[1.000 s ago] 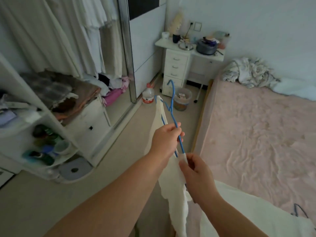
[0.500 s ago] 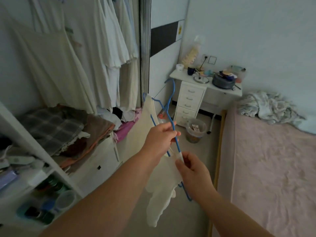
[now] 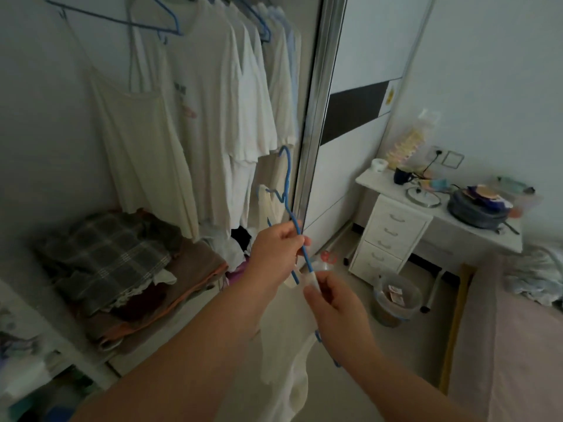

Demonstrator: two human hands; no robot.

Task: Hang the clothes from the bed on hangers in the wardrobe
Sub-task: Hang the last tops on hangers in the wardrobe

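Blue hanger (image 3: 291,226) pinched on its arm by left hand (image 3: 275,251); cream garment (image 3: 286,345) strap held on the hanger's lower end by right hand (image 3: 335,303). Several tops (image 3: 213,117) already hung above and beyond the grip. Hooking onto the rail judged outstanding. More clothes (image 3: 536,278) left on the bed, far right.

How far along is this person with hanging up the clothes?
Several pale tops already hang on blue hangers in the wardrobe. In hand: the left hand grips a blue hanger with a cream garment on it, and the right hand pinches its strap end. Left: hooking it up, and a crumpled pile lies on the bed.
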